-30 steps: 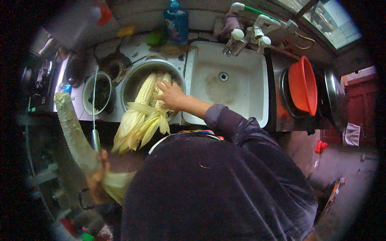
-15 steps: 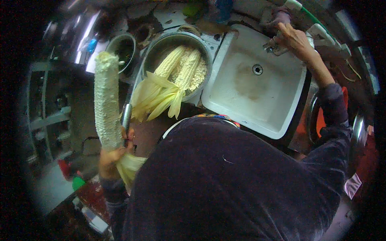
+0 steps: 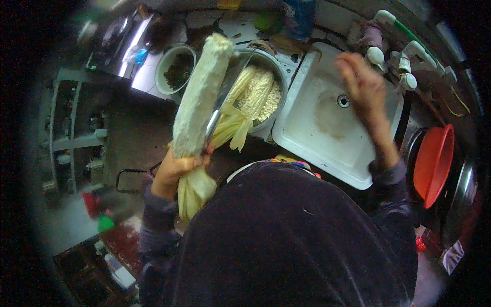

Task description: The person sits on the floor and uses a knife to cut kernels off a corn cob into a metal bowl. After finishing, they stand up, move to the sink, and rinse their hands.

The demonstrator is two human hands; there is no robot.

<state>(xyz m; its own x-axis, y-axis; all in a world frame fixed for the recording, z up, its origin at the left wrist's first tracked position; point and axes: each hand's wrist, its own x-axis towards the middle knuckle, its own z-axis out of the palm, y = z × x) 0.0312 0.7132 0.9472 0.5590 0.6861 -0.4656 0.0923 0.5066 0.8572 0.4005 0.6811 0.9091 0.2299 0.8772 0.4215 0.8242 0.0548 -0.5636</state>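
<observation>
My left hand [image 3: 176,171] is closed round the lower end of a large corn cob [image 3: 202,97] whose kernels are cut away, with pale husk [image 3: 195,192] hanging below the fist. The same fingers also hold a knife [image 3: 212,125], its shiny metal handle beside the cob and its blade slanting up over the pot. Over the white sink [image 3: 327,166] is my right hand [image 3: 363,87], blurred by motion; I see nothing in it. Two ears of corn [image 3: 258,97] with kernels on lie in a metal pot [image 3: 282,77] on loose cut kernels [image 3: 271,105], their husks draped over the near rim.
Left of the pot stands a white bucket [image 3: 159,77] with dark scraps inside. White taps [image 3: 376,55] and pipes rise behind the sink. An orange basin [image 3: 434,163] leans at the right. A blue container [image 3: 299,18] stands at the back, and shelves [image 3: 76,143] at the far left.
My right hand has left the tap and come nearer over the sink. My left hand has carried the cob and knife rightward, toward the pot.
</observation>
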